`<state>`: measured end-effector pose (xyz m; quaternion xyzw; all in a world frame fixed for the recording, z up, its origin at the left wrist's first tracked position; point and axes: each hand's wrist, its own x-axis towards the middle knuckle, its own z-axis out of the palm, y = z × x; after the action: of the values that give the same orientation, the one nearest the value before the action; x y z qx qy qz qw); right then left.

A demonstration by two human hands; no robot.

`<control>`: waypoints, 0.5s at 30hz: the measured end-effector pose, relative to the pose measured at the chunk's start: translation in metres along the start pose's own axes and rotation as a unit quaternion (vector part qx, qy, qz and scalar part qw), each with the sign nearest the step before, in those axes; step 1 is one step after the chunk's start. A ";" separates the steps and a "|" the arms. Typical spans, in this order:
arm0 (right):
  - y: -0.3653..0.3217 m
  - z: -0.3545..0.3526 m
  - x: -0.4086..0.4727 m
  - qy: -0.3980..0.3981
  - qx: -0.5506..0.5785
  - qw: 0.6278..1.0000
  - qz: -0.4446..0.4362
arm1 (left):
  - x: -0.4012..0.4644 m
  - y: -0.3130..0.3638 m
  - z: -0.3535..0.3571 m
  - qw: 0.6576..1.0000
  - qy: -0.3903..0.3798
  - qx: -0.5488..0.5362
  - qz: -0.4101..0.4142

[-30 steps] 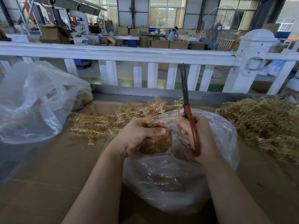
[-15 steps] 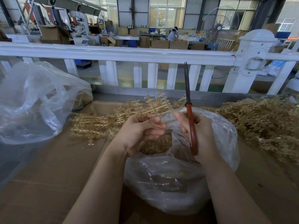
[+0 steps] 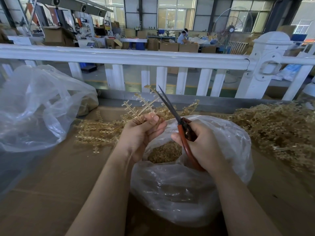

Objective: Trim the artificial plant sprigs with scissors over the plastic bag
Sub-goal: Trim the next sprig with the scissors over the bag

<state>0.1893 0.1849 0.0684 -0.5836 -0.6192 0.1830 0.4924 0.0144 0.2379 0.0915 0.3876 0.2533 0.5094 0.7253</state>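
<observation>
- Both bare forearms reach forward from the bottom edge over a brown cardboard surface [image 3: 51, 193], meeting above a clear plastic bag [image 3: 179, 193] whose open mouth shows a heap of small golden trimmings [image 3: 164, 152].
- The right hand [image 3: 202, 147] is curled round the red handles of the scissors [image 3: 180, 126]; the dark blades, nearly closed, slant up and to the left.
- The left hand [image 3: 141, 133] is turned palm up, thumb and fingers pinching the base of a golden sprig [image 3: 144, 106] that fans upward, its tip beside the blade points.
- More sprigs [image 3: 95, 133] lie just left of the hands, a large tangled pile [image 3: 279, 130] to the right, a second clear bag [image 3: 34, 108] far left.
- Beyond stands a white railing [image 3: 127, 56], then a workshop with cartons; no writing is legible.
</observation>
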 end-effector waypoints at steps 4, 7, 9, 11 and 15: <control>0.005 0.001 -0.001 -0.005 -0.060 0.998 0.007 | -0.001 0.001 0.000 1.000 0.007 0.003 0.004; 0.009 0.000 -0.002 -0.001 -0.111 0.994 0.004 | 0.000 -0.001 0.002 0.999 0.016 0.037 0.018; 0.009 -0.001 -0.003 -0.006 -0.140 0.990 -0.011 | -0.001 -0.002 0.002 0.998 0.011 0.057 0.032; 0.007 0.000 -0.004 -0.006 -0.160 0.986 -0.035 | -0.002 -0.002 0.001 0.996 0.010 0.078 0.047; 0.005 0.000 -0.004 0.008 -0.178 0.983 -0.044 | -0.001 -0.002 -0.001 0.993 0.010 0.096 0.066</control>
<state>0.1913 0.1820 0.0627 -0.6356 -0.6630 0.0434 0.3931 0.0139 0.2367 0.0890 0.4659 0.2823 0.5331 0.6473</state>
